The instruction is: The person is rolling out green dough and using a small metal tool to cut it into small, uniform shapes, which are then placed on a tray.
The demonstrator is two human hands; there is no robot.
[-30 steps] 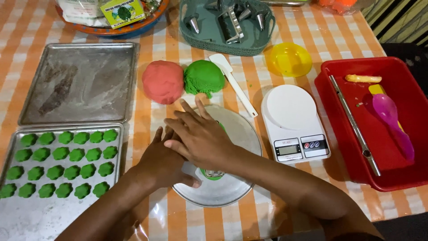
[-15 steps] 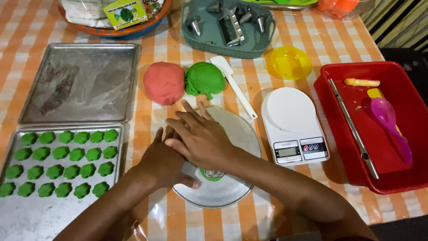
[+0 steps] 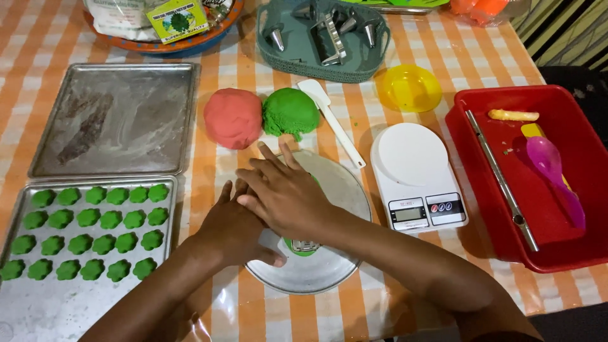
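Right hand is lying flat over left hand, both pressing down on a metal cutter in green dough on the round metal plate. Fingers are extending nearly straight; what sits under the palms is probably hidden. Green dough ball and red dough ball are sitting just beyond the plate. Tray of green cut cookies is lying at left on the checked surface.

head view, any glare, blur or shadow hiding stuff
Head view: sharp overall; soft glare on the clear table cover and empty tray; right hand lies over the left hand, hiding most of the green dough on the round plate.
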